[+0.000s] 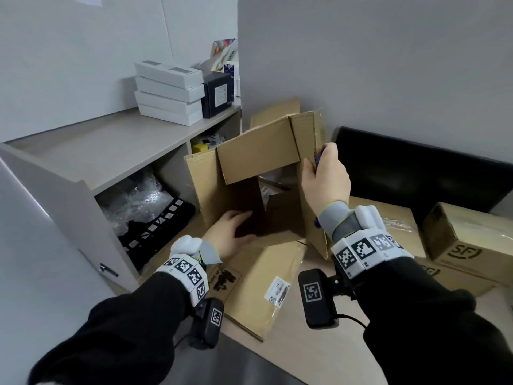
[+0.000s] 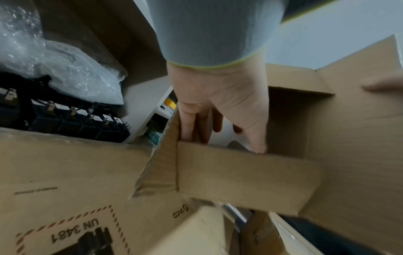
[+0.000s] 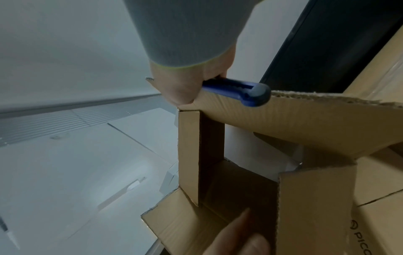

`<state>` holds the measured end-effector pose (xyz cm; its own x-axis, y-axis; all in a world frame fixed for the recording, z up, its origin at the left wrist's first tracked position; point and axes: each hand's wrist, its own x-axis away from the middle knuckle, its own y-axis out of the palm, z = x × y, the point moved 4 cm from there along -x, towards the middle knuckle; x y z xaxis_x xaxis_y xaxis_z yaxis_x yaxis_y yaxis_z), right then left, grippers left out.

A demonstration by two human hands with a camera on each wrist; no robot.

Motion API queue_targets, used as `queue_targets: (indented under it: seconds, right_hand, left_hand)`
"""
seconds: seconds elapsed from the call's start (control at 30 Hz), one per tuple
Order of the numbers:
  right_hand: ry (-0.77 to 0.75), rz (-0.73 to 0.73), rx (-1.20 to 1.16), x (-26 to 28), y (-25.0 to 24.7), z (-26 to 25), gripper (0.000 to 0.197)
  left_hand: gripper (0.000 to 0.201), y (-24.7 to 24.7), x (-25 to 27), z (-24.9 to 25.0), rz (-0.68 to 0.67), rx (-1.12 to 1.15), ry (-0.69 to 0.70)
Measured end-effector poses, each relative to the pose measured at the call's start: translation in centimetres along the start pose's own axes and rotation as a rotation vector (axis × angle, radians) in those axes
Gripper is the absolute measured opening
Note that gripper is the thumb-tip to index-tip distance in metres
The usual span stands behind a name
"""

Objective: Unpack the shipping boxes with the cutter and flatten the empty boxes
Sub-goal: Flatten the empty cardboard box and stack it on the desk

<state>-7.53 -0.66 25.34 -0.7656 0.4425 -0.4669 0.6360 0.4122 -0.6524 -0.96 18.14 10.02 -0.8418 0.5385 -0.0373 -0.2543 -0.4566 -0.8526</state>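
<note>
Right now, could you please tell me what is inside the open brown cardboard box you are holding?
Inside the open brown cardboard box only the left hand and bare cardboard walls show; the far end is open. The raised flap covers the upper interior.

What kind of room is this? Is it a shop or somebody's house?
Probably an office storeroom or mail corner, not a shop. Brown shipping boxes lie piled on the table, white product boxes are stacked on a plain cabinet, and bubble wrap is stuffed on its shelf.
</note>
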Motion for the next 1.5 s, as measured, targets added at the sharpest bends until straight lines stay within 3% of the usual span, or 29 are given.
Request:
queue_targets:
  seconds: [0.13, 0.2, 0.33, 0.37, 0.43, 0.57, 0.67, 0.73, 0.8, 0.9, 1.0, 1.07, 1.23, 1.3, 1.4, 1.5]
  right_hand:
    - [-0.065, -0.061, 0.028, 1.3, 1.5, -1.2, 0.018]
    - [-0.162, -0.12, 0.063, 2.3, 2.8, -1.9, 0.02]
    - [-0.366, -0.386, 0.178, 5.2, 6.7, -1.9, 0.017]
    - [-0.371, -0.456, 0.204, 5.9, 7.6, -1.3, 0.016]
    - [-0.374, -0.526, 0.234, 6.8, 8.6, -0.4, 0.016]
    - [-0.381, -0.513, 0.178, 6.9, 8.8, 0.0, 0.021]
    - [-0.359, -0.482, 0.088, 6.6, 8.8, -0.9, 0.021]
    - [-0.337, -0.485, 0.065, 6.2, 8.9, -1.0, 0.021]
    - [-0.33, -0.507, 0.063, 5.9, 9.0, -0.8, 0.021]
    - [-0.354, -0.534, 0.062, 6.0, 9.1, -1.0, 0.02]
    - [-0.417, -0.539, 0.072, 6.2, 8.9, -1.9, 0.017]
    - [-0.427, -0.54, 0.083, 6.1, 8.8, -2.0, 0.016]
    - [-0.252, -0.604, 0.046, 4.9, 8.2, 0.8, 0.02]
    - [-0.198, -0.677, 0.071, 4.9, 7.6, 2.3, 0.023]
    - [-0.194, -0.77, 0.13, 5.6, 7.0, 3.5, 0.028]
    - [-0.184, -0.825, 0.154, 6.9, 7.8, 4.2, 0.03]
  left_hand:
    - [0.038, 1.6, -0.6, -0.7, -0.276, -0.082, -0.078]
    - [0.031, 3.8, 0.4, -1.1, -0.402, -0.147, -0.027]
    - [0.034, 8.2, 3.1, -1.6, -0.666, -0.127, 0.025]
    - [0.035, 8.7, 3.5, -2.0, -0.666, -0.152, 0.011]
    - [0.039, 7.6, 3.4, -3.3, -0.498, -0.136, -0.032]
    - [0.046, 2.0, 2.8, -5.6, -0.106, 0.077, -0.108]
    - [0.035, -0.8, 3.1, -5.2, 0.076, -0.036, -0.07]
    - [0.033, -3.0, 3.7, -3.9, 0.332, -0.165, -0.022]
    - [0.054, -5.0, 4.1, -2.7, 0.597, -0.316, 0.052]
    - [0.092, -5.5, 3.2, -2.2, 0.689, -0.442, 0.077]
    - [0.106, -5.2, 1.7, -2.3, 0.598, -0.51, -0.078]
    - [0.105, -4.7, 0.7, -3.2, 0.455, -0.471, -0.147]
    - [0.104, -3.7, 1.1, -2.6, 0.237, -0.402, -0.058]
    - [0.107, -3.3, 1.8, -2.2, 0.067, -0.385, -0.021]
    - [0.109, -1.7, 2.6, -3.6, -0.16, -0.438, 0.041]
    - [0.107, 0.0, 3.2, -4.7, -0.239, -0.501, -0.002]
